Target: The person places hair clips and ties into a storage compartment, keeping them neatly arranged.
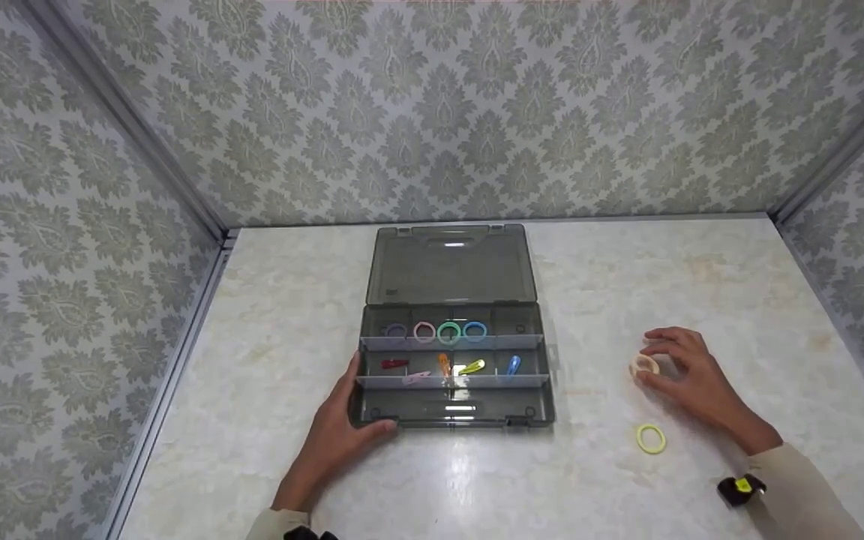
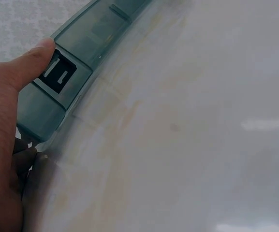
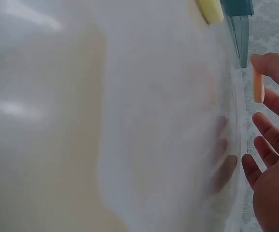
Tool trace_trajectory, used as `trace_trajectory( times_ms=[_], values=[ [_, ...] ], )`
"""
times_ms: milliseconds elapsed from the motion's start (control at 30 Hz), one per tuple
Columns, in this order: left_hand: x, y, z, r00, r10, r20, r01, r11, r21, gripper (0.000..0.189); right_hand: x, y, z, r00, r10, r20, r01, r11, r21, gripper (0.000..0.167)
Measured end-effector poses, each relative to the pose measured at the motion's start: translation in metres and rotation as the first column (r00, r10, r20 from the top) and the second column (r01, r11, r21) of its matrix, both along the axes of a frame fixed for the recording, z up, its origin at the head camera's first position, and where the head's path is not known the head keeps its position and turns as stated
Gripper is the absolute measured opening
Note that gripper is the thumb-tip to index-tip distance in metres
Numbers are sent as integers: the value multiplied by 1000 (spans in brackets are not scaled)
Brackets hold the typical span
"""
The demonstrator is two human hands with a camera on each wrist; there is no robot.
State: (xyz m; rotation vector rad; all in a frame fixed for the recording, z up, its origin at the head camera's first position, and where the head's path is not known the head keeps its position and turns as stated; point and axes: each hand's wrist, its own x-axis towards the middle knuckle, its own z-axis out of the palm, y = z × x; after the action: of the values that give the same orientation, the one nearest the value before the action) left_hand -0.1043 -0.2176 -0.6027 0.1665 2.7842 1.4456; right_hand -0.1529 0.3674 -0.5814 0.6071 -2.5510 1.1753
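Note:
A smoky grey divided plastic box (image 1: 454, 409) lies on the table with its lid raised at the back. My left hand (image 1: 334, 435) grips its front left corner, thumb on the front edge near a black latch (image 2: 59, 72) and fingers along the side. To the right of the box, my right hand (image 1: 694, 379) pinches a peach hair tie (image 3: 258, 89) between thumb and forefinger, the other fingers spread. Below that hand lies a yellow-green hair tie (image 1: 640, 439).
Hair ties in purple, pink, green (image 1: 440, 334) and blue lie in the box's back row. Several snap hair clips, one of them blue (image 1: 514, 365), lie in the middle row. Patterned wall panels (image 1: 447, 112) border the table's back and sides.

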Motion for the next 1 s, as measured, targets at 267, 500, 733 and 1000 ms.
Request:
trace_trajectory(
  times_ms=[267, 500, 733, 1000],
  values=[
    [0, 0, 1, 1000, -6, 3, 6, 1000, -9, 131, -25, -16, 12, 999, -7, -44, 7, 1000, 2, 35],
    [1, 0, 2, 1000, 4, 12, -4, 1000, -8, 131, -48, -35, 24, 999, 30, 22, -30, 1000, 9, 31],
    [1, -1, 2, 1000, 10, -1, -10, 1000, -6, 132, -67, -58, 33, 993, 113, 31, -113, 994, -1, 27],
    [0, 1, 3, 998, 15, 53, -14, 1000, -26, 131, -82, -87, 42, 980, 199, 5, -199, 980, 4, 26]
  ],
)
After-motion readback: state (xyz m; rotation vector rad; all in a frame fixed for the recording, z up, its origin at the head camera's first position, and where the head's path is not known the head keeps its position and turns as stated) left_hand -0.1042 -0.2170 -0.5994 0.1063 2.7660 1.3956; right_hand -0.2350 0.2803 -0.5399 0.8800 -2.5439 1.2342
